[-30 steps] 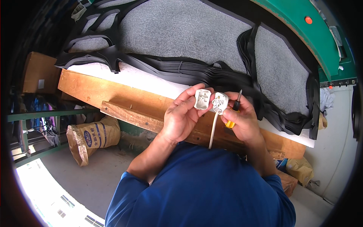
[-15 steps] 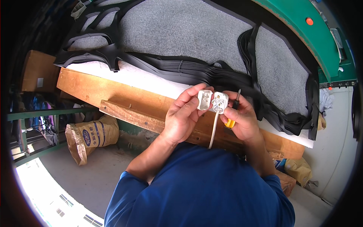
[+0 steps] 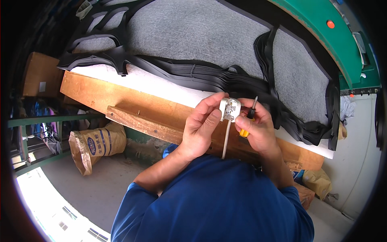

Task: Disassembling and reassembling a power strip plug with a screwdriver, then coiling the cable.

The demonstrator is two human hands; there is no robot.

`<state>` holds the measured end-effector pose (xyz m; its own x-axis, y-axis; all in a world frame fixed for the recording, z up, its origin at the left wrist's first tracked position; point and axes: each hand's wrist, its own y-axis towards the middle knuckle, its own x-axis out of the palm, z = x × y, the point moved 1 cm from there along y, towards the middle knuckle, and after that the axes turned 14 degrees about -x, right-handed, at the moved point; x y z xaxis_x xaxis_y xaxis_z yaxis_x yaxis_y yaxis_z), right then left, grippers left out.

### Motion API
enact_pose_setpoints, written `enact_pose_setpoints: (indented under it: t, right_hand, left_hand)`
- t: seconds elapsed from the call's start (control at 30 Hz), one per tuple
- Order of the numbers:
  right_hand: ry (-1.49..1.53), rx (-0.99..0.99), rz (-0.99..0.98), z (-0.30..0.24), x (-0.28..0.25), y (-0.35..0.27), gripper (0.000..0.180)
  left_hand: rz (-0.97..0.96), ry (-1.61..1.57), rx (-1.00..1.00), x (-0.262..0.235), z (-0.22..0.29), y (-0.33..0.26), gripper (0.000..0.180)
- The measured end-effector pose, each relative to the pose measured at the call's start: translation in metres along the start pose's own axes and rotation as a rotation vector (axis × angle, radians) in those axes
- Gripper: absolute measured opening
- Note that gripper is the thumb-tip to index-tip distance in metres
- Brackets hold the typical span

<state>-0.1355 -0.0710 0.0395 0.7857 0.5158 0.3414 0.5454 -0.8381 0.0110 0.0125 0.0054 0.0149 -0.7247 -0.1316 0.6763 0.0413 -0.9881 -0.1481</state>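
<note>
Between my hands is a white electrical plug (image 3: 232, 108) with its inside showing, and a white cord (image 3: 227, 139) runs from it down toward my shirt. My left hand (image 3: 201, 129) pinches the plug's white cover (image 3: 223, 109), which is turned edge-on against the plug's left side. My right hand (image 3: 258, 127) grips the plug body between thumb and fingers. Tucked in that same hand is a screwdriver (image 3: 244, 132) with a yellow and black handle, its metal tip pointing up and away. The small parts inside the plug are too fine to make out.
A wooden bench edge (image 3: 157, 109) lies beyond my hands, carrying stacked black strips (image 3: 193, 72) over grey sheet material (image 3: 193, 32). A green machine frame (image 3: 342, 44) curves at the far right. A brown paper sack (image 3: 98, 145) lies on the floor at left, near a green rail (image 3: 60, 120).
My left hand has moved right, bringing the cover from beside the plug body up against it and tilting it edge-on. The right hand and screwdriver have barely moved.
</note>
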Motion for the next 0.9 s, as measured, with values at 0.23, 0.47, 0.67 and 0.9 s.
enact_pose_setpoints:
  t: [0.23,0.47,0.67,0.9]
  right_hand:
    - [-0.129,-0.028,0.013,-0.004,0.006,-0.001,0.039]
    - [-0.217,0.000,0.018,-0.007,0.009,0.001,0.038]
    - [-0.290,-0.092,-0.023,-0.004,0.005,0.005,0.037]
    - [-0.298,-0.119,-0.042,-0.005,0.007,0.006,0.035]
  left_hand:
    - [-0.009,0.123,0.066,0.005,0.003,0.000,0.036]
    - [0.016,0.173,0.056,0.004,-0.001,0.000,0.035]
    - [0.024,0.176,0.058,0.005,-0.004,0.002,0.034]
    - [0.034,0.191,0.139,0.006,-0.010,0.001,0.036]
